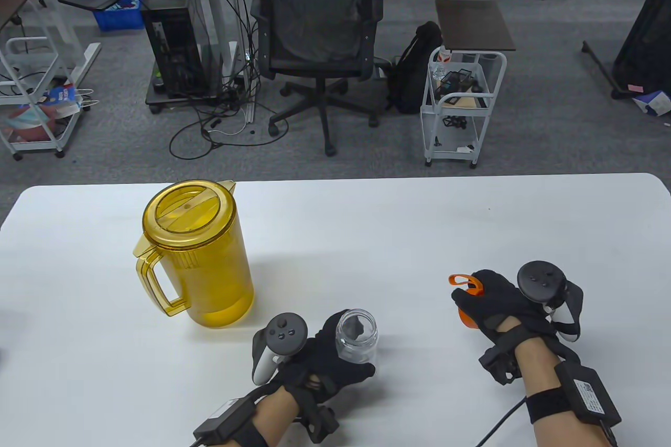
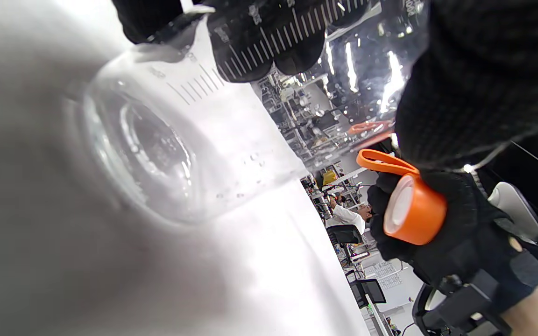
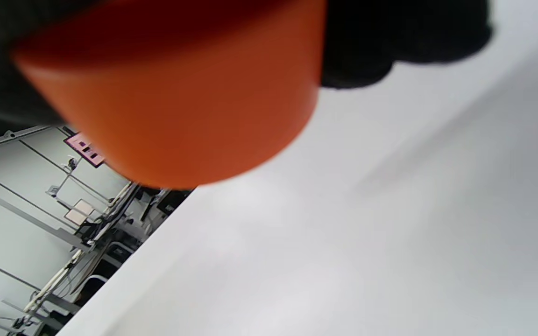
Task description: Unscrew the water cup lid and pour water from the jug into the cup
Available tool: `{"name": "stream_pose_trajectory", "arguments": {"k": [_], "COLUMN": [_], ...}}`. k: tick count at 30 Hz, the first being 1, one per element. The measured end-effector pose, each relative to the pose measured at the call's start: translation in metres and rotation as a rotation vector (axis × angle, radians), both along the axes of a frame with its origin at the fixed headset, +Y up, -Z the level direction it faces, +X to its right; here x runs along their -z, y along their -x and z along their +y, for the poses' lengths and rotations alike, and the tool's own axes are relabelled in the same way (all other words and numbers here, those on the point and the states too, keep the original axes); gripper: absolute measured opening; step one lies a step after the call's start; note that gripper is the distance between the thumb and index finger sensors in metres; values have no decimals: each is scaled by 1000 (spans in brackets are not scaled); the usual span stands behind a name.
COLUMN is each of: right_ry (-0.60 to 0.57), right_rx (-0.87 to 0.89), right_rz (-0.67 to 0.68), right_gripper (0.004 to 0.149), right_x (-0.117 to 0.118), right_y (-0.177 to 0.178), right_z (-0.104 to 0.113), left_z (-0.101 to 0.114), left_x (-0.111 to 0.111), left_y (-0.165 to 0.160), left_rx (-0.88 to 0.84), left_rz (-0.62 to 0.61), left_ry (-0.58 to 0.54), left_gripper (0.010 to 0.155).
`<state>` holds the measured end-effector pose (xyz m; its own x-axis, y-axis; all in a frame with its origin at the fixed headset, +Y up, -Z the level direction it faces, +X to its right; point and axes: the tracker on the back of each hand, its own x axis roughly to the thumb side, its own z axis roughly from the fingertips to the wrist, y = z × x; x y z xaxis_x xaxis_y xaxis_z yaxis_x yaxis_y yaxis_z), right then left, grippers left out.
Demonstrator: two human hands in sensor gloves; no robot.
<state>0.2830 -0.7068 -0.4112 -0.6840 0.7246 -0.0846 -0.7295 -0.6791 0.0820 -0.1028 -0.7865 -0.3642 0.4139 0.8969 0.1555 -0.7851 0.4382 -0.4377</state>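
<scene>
A clear cup [image 1: 357, 336] with no lid on it stands on the white table [image 1: 367, 237], and my left hand [image 1: 335, 358] grips its side from the near side. The left wrist view shows the cup [image 2: 175, 154] close up with its measuring marks. My right hand [image 1: 490, 303] holds the orange lid [image 1: 466, 317] with its orange loop [image 1: 464, 282], off to the right of the cup; the lid [image 2: 411, 210] also shows in the left wrist view and fills the top of the right wrist view as an orange lid [image 3: 180, 98]. The amber jug [image 1: 196, 253] with water stands upright at the left.
The jug's handle [image 1: 157, 279] faces left, away from both hands. Beyond the table's far edge are an office chair [image 1: 320, 48] and a white trolley [image 1: 461, 101] on the floor.
</scene>
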Motion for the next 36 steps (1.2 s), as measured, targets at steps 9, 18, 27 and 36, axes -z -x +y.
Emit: {"name": "stream_pose_trajectory", "arguments": {"k": [9,18,27,36], "right_ry": [-111,-105,-90,-105], "right_rx": [-188,-360,-423,-370], "right_rz": [-167,-190,-199,-170], "right_gripper": [52,53,52,64], "right_x": [13,26,28,19], "right_y": [-6,-8,-7,-9], "right_z": [-33,-60,-68,-60], "left_z": [0,0,0,0], "left_x": [0,0,0,-1], "left_y": [0,0,0,0], "left_rx": [6,7,8,10], "left_rz": [9,11,14,16], "left_ry": [-5,-5,-2,-3], "left_gripper": [109,109,110,110]}}
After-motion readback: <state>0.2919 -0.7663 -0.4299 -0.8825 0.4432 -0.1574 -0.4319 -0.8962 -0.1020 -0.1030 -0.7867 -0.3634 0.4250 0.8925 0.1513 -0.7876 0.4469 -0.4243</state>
